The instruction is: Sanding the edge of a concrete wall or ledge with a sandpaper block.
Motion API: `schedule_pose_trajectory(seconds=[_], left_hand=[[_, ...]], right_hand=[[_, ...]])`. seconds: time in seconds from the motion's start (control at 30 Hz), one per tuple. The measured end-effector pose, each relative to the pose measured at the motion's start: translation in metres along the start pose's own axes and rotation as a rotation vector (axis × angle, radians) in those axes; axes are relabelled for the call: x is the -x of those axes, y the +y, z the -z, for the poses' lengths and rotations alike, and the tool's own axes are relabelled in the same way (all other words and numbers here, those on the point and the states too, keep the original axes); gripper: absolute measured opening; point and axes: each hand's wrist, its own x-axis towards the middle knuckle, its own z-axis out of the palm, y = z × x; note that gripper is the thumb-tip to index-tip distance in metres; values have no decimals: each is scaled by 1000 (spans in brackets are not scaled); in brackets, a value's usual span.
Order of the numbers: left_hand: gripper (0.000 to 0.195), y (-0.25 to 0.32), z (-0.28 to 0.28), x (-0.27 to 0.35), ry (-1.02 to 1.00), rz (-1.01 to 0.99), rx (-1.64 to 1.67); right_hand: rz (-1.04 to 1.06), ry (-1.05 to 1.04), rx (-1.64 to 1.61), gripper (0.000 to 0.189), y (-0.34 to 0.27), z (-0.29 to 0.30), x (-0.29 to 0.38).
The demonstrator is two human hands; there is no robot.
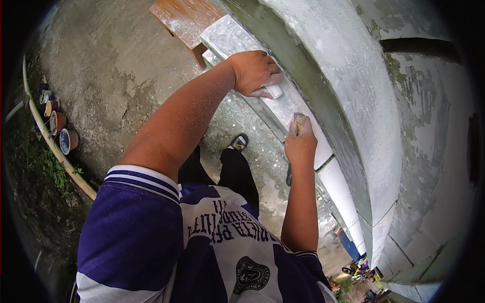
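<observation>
My left hand (257, 74) is closed around a small white block (274, 91), its material not clear, and presses it onto a narrow ledge (242, 36) coated with white powder. The ledge runs along the foot of a grey plastered wall (341, 68). Closer to me along the same ledge, my right hand (302, 142) grips a small tan and grey piece (299, 125) between thumb and fingers; most of it is hidden in the hand. White dust covers the fingers of both hands and my left forearm.
A brown bench-like piece (189, 21) abuts the ledge's far end. My sandalled foot (239, 142) stands on the dusty concrete floor (113, 57). On the left, several pots, including a bucket (69, 141), line a bamboo pole (57, 151). A blue object (348, 244) lies at lower right.
</observation>
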Motion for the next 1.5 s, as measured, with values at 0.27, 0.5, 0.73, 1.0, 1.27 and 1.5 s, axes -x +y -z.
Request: schedule_pose_trajectory(seconds=[0.27,0.5,0.73,1.0,1.27,1.5], left_hand=[[47,10,-9,10,146,80,-160],[41,83,-9,3,496,1038,1],[91,77,-40,-20,957,1847,597],[90,59,-43,-48,1045,2161,775],[92,62,-40,-42,1117,2086,901],[87,61,-44,-44,1056,2048,913]], right_hand=[[137,-194,42,23,2,20,10],[144,-226,55,25,9,27,12],[191,-259,113,26,5,30,5],[170,-346,195,24,19,34,14],[237,-352,153,23,25,32,12],[353,-298,119,25,12,24,-7]])
